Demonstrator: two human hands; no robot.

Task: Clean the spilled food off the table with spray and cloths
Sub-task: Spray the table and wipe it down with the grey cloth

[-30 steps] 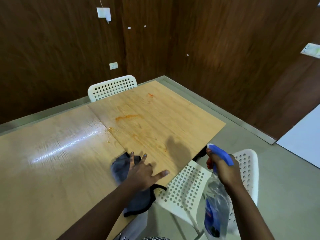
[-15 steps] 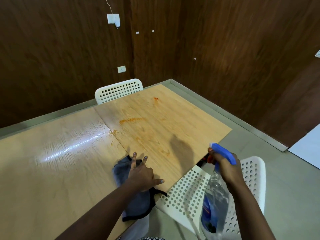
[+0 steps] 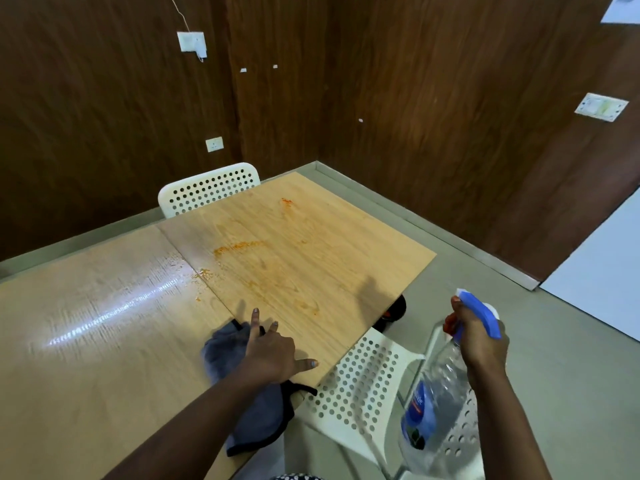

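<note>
Left hand lies palm-down with fingers spread flat on the grey cloth, pressing it against the near edge of the worktop; the grip is released, the cloth under the palm and trailing back over the edge. Right hand has its grip clenched round the neck of the spray bottle, held off the worktop above the white perforated chair. Orange spilled food is smeared mid-worktop, well beyond the cloth.
</note>
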